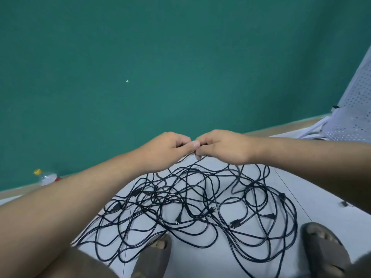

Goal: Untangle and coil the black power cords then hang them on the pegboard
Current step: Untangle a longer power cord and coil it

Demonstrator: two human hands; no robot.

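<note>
Pinching one strand together, the left hand (168,150) and right hand (222,147) lift it above the tangled cords (200,207) on the floor (321,187).

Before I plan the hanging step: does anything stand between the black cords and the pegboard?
Nothing visible does, though the right forearm hides part of the floor between the cords and the pegboard. The cords are one tangle.
</note>
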